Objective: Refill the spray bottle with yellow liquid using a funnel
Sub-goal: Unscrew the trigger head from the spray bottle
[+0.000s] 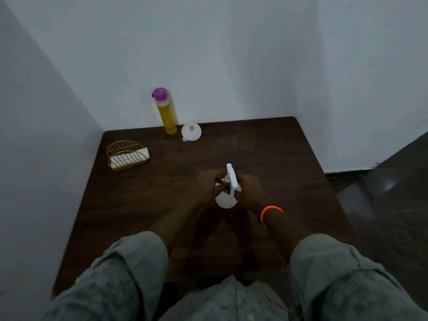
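Observation:
A white spray bottle [225, 201] stands in the middle of the dark wooden table [278, 158], its white trigger head [231, 176] pointing away from me. My left hand [207, 185] grips it from the left near the neck. My right hand [249, 189], with an orange band at the wrist, grips it from the right. The hands hide most of the bottle's body. At the table's far edge stands a tall clear bottle of yellow liquid [166, 117] with a purple cap. A white funnel [191, 131] lies just right of it, wide mouth up.
A gold wire holder [126, 156] with white napkins sits at the table's far left. White walls close in behind and on the left. Dark floor [382, 205] lies to the right of the table.

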Demonstrator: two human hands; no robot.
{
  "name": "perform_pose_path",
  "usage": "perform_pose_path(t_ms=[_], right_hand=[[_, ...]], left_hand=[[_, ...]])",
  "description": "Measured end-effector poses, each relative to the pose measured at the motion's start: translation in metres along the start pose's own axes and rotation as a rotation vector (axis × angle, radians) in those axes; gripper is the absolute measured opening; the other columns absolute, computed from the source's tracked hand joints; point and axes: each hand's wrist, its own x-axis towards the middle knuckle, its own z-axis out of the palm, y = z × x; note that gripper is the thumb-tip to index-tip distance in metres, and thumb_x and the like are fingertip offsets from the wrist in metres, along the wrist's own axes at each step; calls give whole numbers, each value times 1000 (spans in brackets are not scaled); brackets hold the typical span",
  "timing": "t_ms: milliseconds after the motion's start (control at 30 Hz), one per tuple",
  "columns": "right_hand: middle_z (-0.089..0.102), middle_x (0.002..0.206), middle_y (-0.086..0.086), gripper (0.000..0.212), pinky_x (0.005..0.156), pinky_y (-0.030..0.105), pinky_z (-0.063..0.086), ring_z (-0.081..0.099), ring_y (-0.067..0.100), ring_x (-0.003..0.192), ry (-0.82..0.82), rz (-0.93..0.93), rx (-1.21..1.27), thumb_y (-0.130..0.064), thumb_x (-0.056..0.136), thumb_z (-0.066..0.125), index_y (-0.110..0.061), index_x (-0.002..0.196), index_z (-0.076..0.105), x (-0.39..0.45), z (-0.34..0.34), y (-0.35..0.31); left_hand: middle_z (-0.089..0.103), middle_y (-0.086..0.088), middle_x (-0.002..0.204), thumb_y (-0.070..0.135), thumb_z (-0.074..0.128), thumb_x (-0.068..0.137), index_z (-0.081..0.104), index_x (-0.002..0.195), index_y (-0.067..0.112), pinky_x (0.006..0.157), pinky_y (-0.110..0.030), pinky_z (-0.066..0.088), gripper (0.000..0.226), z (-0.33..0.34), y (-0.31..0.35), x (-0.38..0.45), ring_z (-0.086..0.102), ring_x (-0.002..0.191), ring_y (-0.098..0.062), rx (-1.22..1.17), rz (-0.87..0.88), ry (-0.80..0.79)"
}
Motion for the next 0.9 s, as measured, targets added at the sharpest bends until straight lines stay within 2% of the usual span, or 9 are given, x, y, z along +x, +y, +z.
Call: perform_pose_path(t_ms=[133,267,367,533,600,700,767,833,900], right_hand=[[73,108,4,28,86,35,56,68,20,100,-9,-24,36,-15,84,68,-14,112,72,1,-2,4],[74,99,2,24,77,30,55,68,17,92,14,-32,42,-20,81,69,-15,104,75,1,0,9],[74,89,4,21,70,30,54,68,18,82,53,-36,55,-22,79,67,-11,94,76,0,2,7],[71,71,9,21,58,36,51,64,21,65,149,-46,56,-22,83,70,-3,72,72,1,8,6],[69,67,8,28,53,32,47,62,20,61,160,-47,65,-26,86,69,-3,69,71,2,8,5],[69,66,6,27,49,27,41,63,19,60,128,-34,59,-27,84,69,-5,68,71,6,9,9],[70,68,5,28,51,30,46,65,19,64,108,-25,58,-31,81,65,-7,71,72,7,9,8],[71,71,2,35,55,30,51,65,15,66,110,-23,76,-41,78,57,-10,74,74,8,9,8],[72,71,0,36,53,24,47,64,12,65,108,-27,89,-43,78,56,-12,75,74,9,11,10]], left_hand=[[74,-10,103,12,72,88,73,109,4,85,-23,50,22,4,1,0,65,90,-13,-22,0,31],[68,9,70,12,77,83,76,80,8,60,-5,39,5,7,4,-3,62,65,4,-34,29,139],[69,4,68,13,79,81,74,72,7,56,-5,36,12,10,6,-5,57,55,0,4,4,189],[70,0,78,12,76,80,71,87,6,59,-15,40,11,15,17,-9,60,69,-8,-1,-81,294],[65,2,88,10,71,83,65,101,9,61,-9,36,19,17,22,-13,55,77,-7,-16,-165,283],[68,-4,105,8,70,86,63,119,9,67,-3,35,34,20,22,-16,62,94,-17,-62,-178,263],[70,-5,109,8,71,86,67,120,8,70,-3,37,34,20,20,-18,65,99,-18,-80,-157,270],[70,4,99,10,74,85,73,111,11,70,-10,44,26,23,14,-16,66,90,-6,-123,-128,308],[73,9,91,12,78,82,76,98,17,72,-21,52,17,28,8,-20,68,81,0,-185,-98,372]])
